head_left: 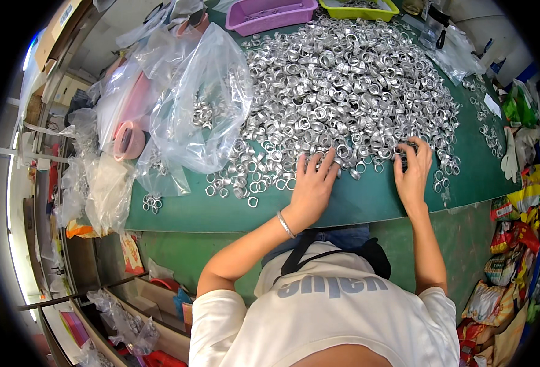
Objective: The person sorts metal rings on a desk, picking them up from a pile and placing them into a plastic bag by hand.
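In the head view, a large heap of small silver metal rings (343, 85) covered the green surface (355, 205), its near edge spilling toward the person. Loose rings (254, 186) lay scattered close to the surface's front edge, so a careless sweep could probably knock some off onto the floor, and the heap's slope looked liable to slide if its foot were pulled away. The left hand (312, 183) lay flat, fingers spread, its grip open, fingertips touching rings at the heap's edge. The right hand (413, 174) had fingers curled over rings; whether its grip enclosed one could not be told. A clear plastic bag (199, 104) holding more rings stood left of the heap.
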### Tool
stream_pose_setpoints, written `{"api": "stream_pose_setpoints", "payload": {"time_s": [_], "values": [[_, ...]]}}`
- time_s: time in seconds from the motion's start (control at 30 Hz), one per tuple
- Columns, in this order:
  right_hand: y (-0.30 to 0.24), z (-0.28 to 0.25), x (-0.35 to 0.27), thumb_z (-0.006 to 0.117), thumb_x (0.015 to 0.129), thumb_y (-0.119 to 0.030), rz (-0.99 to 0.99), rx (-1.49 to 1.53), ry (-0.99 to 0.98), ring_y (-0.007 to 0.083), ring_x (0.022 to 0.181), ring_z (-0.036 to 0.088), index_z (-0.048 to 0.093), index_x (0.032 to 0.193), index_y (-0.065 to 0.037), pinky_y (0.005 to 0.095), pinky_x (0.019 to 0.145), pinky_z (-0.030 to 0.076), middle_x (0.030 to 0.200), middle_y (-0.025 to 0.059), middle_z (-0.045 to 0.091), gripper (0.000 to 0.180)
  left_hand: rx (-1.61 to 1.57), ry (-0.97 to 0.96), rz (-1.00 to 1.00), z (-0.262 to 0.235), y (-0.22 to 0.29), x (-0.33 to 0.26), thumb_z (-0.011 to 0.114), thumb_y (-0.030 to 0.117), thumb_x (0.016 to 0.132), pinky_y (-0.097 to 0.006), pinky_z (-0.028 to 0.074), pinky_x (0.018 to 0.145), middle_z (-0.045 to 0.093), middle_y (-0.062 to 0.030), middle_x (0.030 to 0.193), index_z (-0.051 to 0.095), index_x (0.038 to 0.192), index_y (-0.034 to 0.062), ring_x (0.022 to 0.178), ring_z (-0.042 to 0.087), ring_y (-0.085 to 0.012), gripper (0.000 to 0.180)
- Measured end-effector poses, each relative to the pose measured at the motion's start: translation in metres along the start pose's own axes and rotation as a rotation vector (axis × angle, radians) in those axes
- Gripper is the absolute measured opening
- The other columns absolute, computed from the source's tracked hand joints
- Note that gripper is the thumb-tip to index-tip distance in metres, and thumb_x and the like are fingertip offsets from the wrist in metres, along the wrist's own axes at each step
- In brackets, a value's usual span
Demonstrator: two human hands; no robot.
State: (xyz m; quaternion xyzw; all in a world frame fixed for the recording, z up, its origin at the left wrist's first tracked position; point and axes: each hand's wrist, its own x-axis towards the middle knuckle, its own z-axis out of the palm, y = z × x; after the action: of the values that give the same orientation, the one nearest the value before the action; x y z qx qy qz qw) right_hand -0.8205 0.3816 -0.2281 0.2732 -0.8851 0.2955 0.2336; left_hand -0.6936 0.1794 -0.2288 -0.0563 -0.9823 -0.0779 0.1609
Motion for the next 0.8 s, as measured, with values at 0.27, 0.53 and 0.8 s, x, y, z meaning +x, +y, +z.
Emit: {"api": "stream_pose_setpoints", "payload": {"time_s": [0.27, 0.53, 0.8], "values": [[-0.03, 0.038, 0.048, 0.066, 0.075, -0.004, -0.208, 0.039, -0.045, 0.0347, 0.108, 0.048, 0.059, 0.11, -0.004, 0.0447, 0.093, 0.039, 0.113, 0.0132, 0.054, 0.036, -0.015, 0.123, -0.052, 0.016, -0.003, 0.087, 0.06, 0.004, 0.075, -0.039, 0.034, 0.077, 0.053, -0.0073, 0.094, 0.06, 0.099, 0.0056, 0.091, 0.05, -0.025, 0.024], [-0.005, 0.028, 0.025, 0.066, 0.075, -0.006, -0.221, 0.158, -0.078, 0.0291, 0.101, 0.053, 0.063, 0.094, -0.004, 0.04, 0.088, 0.041, 0.095, 0.009, 0.059, 0.02, -0.189, 0.274, -0.018, 0.022, -0.009, 0.085, 0.064, 0.008, 0.077, -0.038, 0.035, 0.075, 0.055, -0.0068, 0.094, 0.061, 0.088, 0.0051, 0.089, 0.052, -0.0244, 0.012], [-0.011, 0.013, 0.019, 0.069, 0.075, -0.009, -0.091, 0.171, -0.101, 0.0286, 0.092, 0.053, 0.062, 0.084, -0.003, 0.0402, 0.083, 0.039, 0.089, 0.0087, 0.057, 0.012, -0.321, 0.088, -0.041, -0.009, 0.02, 0.023, 0.065, 0.005, 0.076, -0.037, 0.037, 0.079, 0.059, -0.0058, 0.104, 0.061, 0.092, 0.0048, 0.091, 0.056, -0.0233, 0.016]]}}
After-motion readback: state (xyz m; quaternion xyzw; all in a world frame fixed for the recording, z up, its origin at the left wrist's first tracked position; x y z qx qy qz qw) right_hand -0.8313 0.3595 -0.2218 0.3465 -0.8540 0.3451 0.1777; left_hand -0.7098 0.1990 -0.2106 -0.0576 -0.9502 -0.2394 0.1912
